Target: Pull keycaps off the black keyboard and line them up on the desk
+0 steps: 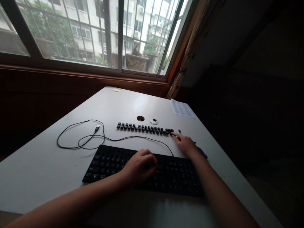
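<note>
A black keyboard (111, 162) lies on the white table, its top left strip looking flat and bare of keycaps. My left hand (140, 166) rests over its middle with the fingers curled in; whatever they hold, if anything, is hidden. Beyond the keyboard, loose black keycaps (142, 128) stand in two long rows. At the right end of these rows is my right hand (186, 144), its fingers closed around a thin dark stick-like thing (175, 136) whose tip reaches the keycaps. A single small dark piece (179, 130) lies just past that hand.
The keyboard's black cable (133, 137) loops left to a USB plug (97, 129). Behind the keycaps are a round table hole (140, 118) and a white ring-shaped cover (154, 121). A printed sheet (182, 109), a yellow note (117, 90) and a purple item (201, 152) lie about.
</note>
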Available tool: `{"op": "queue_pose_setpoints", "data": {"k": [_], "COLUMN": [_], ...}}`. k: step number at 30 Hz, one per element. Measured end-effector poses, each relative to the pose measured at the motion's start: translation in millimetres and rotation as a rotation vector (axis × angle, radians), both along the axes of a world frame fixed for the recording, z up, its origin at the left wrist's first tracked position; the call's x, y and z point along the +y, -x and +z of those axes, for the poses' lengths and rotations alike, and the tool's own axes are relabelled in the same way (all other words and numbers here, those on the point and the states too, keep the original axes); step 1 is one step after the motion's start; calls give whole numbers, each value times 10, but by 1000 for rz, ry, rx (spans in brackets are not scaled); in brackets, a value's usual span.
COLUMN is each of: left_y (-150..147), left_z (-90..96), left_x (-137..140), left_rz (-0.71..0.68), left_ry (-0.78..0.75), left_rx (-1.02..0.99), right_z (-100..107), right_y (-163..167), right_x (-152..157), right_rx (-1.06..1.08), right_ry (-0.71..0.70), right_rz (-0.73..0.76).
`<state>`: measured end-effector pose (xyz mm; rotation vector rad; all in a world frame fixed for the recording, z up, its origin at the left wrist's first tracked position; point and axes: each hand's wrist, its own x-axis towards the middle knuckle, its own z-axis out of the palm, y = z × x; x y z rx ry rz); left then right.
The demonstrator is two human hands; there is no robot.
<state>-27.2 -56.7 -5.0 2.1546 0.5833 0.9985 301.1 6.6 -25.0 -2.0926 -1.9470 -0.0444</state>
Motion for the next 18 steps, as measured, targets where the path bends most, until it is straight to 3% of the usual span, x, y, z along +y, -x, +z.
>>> {"op": "queue_pose_setpoints", "data": {"k": [13, 18], "left_y": [-6, 6], "left_z": [17, 26], "left_x": [-14, -11], "left_rz": [2, -5], "left_ry": [3, 2], "left_rx": [-4, -10], "right_z": [-19, 64], "right_y": [25, 41], "right_x": [8, -33], "right_rx": [-2, 40], "right_ry": [-20, -105], "right_rz": [6, 0]}}
